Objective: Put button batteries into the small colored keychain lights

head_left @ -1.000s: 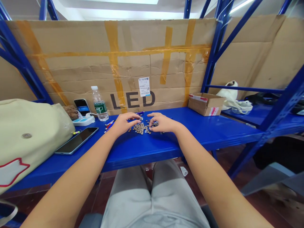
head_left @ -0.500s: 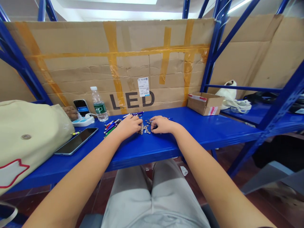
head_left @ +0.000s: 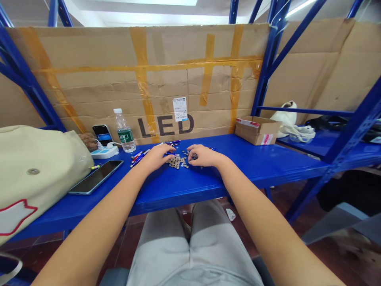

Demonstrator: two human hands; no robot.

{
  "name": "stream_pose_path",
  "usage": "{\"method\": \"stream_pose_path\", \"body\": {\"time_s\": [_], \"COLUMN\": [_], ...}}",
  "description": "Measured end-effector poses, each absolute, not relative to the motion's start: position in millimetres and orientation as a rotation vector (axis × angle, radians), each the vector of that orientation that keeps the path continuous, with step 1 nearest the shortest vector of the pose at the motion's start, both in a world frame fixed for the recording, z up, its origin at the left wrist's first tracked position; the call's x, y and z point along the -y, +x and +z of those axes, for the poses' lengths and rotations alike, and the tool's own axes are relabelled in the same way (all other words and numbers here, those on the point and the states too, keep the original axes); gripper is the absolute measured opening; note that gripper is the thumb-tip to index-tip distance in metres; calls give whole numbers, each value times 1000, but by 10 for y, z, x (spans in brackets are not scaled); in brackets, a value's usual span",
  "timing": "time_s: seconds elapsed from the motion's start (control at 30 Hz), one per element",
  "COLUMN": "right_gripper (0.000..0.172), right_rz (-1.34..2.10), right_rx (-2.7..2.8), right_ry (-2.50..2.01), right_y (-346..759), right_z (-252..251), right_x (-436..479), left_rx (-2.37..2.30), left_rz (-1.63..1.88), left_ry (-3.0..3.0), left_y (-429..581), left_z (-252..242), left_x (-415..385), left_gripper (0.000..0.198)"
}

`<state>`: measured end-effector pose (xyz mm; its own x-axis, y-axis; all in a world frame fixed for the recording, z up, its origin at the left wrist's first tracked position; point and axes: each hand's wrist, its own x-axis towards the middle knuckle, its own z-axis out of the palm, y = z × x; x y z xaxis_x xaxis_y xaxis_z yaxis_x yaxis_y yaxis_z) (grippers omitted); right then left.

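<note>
Your two hands are apart from each other, with the small round metal pieces (head_left: pixel 177 161) spread on the blue table (head_left: pixel 178 188) between them. Your left hand (head_left: pixel 157 158) sits at the left edge of the pieces, thumb parted from the fingers; your right hand (head_left: pixel 204 155) is curled over more of them at the other side, and I cannot tell whether it grips any. To handle pieces this small and flat well, work with light fingertips, slide rather than press, and draw them inward from the outer edge so that none skids away; a low, level palm should also leave you a clearer view. Mind the pens (head_left: pixel 137 158) just left of your left hand, since a wrist could roll them into the pieces. As for containers, the cardboard box (head_left: pixel 257 131) stands beyond and to the right of your right hand, its inside hidden from here. Past your left hand is a capped clear bottle (head_left: pixel 125 135), its fill too hard to judge, and farther left, beside your left forearm, a cream bag (head_left: pixel 50 163) whose contents don't show.
</note>
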<state>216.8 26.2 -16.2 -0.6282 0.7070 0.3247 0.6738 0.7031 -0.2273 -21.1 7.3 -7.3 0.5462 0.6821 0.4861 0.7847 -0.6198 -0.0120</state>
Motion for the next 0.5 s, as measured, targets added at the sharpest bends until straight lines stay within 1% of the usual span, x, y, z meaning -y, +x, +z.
{"method": "stream_pose_path", "body": {"time_s": [0.13, 0.23, 0.3, 0.37, 0.5], "right_gripper": [17, 13, 10, 8, 7], "right_rz": [197, 205, 195, 187, 211], "right_rx": [2452, 2402, 2384, 2359, 2234], "right_ry": [-946, -836, -765, -703, -590], "right_y": [2142, 2127, 2115, 2101, 2074], "right_z": [-168, -186, -190, -182, -144], "right_x": [-259, -276, -281, -273, -235], "left_rx": [1209, 1216, 1222, 1222, 1229], "left_rz": [-465, -288, -263, -344, -686], "left_ry": [-2667, -2660, -2643, -2644, -2687], "left_y": [-192, -201, -208, -204, -144], "left_z": [-122, -150, -155, -143, -86], "left_x": [-70, -93, -101, -88, -4], "left_gripper": [25, 25, 23, 23, 21]}}
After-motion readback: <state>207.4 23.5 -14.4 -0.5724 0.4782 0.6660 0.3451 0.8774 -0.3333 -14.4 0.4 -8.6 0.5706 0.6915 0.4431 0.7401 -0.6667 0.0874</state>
